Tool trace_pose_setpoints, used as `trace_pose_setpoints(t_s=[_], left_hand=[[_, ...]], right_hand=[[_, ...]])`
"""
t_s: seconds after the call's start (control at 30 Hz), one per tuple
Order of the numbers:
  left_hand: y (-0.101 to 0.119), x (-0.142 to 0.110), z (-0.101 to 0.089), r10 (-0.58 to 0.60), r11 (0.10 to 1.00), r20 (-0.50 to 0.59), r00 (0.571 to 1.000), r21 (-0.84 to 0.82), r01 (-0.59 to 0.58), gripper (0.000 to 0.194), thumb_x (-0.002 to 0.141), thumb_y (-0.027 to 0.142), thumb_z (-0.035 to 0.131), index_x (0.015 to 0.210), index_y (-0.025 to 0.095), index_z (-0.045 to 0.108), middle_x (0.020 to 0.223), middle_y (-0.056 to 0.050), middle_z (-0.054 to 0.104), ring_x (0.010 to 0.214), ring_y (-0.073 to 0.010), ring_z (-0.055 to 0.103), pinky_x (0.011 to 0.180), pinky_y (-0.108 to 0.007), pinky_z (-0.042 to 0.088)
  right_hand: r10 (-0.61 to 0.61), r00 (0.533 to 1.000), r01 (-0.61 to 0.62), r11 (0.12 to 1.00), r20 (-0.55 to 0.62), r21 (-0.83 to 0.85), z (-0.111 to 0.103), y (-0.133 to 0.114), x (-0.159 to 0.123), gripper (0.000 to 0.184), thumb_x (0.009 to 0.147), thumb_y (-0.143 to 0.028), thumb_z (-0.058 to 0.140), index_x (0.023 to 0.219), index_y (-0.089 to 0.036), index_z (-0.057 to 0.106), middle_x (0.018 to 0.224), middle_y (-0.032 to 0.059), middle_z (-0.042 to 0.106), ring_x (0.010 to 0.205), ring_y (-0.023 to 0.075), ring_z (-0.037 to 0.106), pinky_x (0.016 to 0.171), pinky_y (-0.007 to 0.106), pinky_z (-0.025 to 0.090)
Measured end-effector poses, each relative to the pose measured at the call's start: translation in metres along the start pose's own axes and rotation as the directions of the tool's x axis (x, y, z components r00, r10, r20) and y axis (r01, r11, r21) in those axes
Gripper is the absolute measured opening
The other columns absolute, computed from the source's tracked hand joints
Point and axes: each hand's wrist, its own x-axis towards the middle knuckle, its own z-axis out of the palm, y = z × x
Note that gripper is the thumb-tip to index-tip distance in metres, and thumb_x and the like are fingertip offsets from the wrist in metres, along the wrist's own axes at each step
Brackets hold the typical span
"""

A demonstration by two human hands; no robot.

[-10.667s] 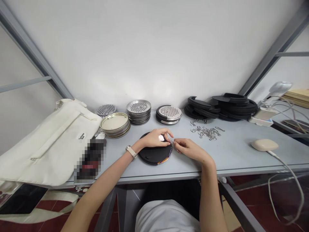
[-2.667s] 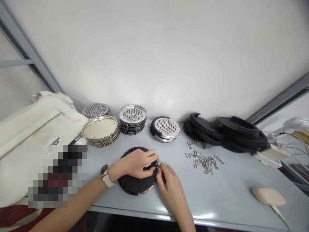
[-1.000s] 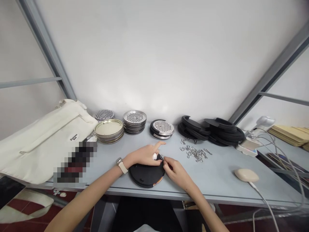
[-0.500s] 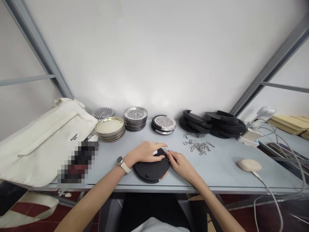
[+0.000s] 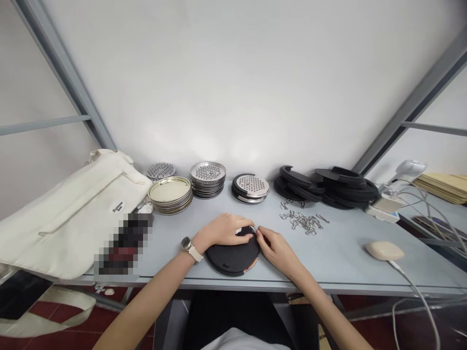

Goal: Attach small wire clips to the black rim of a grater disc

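Observation:
A round black grater holder (image 5: 233,255) lies on the desk in front of me, with a shiny metal edge showing at its lower right. My left hand (image 5: 228,229) reaches over its top and grips it, forefinger and thumb bent toward the upper right rim. At that rim a small metal wire clip (image 5: 253,229) shows. My right hand (image 5: 273,245) pinches the clip between thumb and forefinger; the fingertips hide part of it. Right of the hands lie several loose wire clips (image 5: 304,222).
Along the wall stand gold-coloured metal discs (image 5: 170,192), stacked grater discs (image 5: 207,177), a grater in a black holder (image 5: 251,187) and black holders (image 5: 345,187). A white bag (image 5: 83,209) leans at the left. A cream corded device (image 5: 385,250) sits right, near a power adapter (image 5: 386,201).
The view has shifted slightly, so everything sits a little further right. My left forefinger and thumb have drawn nearer the clip, while my right hand still pinches it.

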Motion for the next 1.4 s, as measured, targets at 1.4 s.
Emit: trace_pose_setpoints(t_s=[1.4], left_hand=[[-0.0031, 0.005, -0.0001, -0.148, 0.945, 0.089, 0.985, -0.28, 0.167, 0.031, 0.084, 0.041, 0.056, 0.109, 0.027, 0.066, 0.107, 0.001, 0.069, 0.097, -0.0173, 0.063, 0.086, -0.024, 0.045]], right_hand=[[-0.043, 0.998, 0.043, 0.999, 0.044, -0.008, -0.0052, 0.0002, -0.0017, 0.039, 0.098, -0.035, 0.026, 0.072, -0.021, 0.052, 0.073, 0.0047, 0.062, 0.069, 0.0184, 0.057, 0.063, 0.028, 0.038]])
